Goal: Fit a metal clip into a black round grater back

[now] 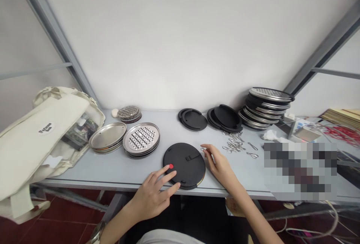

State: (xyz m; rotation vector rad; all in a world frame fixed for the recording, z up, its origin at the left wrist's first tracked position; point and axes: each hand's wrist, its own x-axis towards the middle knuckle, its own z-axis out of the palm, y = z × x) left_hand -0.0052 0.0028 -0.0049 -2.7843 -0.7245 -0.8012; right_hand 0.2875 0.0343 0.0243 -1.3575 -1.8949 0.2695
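Touching blk disc (185,163), L hand (153,195)

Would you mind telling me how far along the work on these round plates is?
Seemingly done: the mixed stack of metal and black discs at the back right. In hand: the left hand steadies a black disc while the right hand pinches a wire clip at its edge. Seemingly left: loose clips, black backs and perforated plates.
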